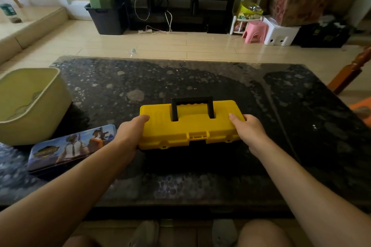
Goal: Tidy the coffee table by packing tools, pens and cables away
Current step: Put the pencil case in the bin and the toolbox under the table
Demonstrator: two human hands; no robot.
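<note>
Around toolbox (pixel 190 126): left hand (pixel 130 133), right hand (pixel 248 131).

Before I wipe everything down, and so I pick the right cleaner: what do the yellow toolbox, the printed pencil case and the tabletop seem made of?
The toolbox: moulded plastic, matte, judging by its ribbed lid and cast-in latch. The pencil case: probably thin metal with a glossy print, though plastic is possible. The tabletop: polished dark stone, speckled and reflecting window light.
</note>
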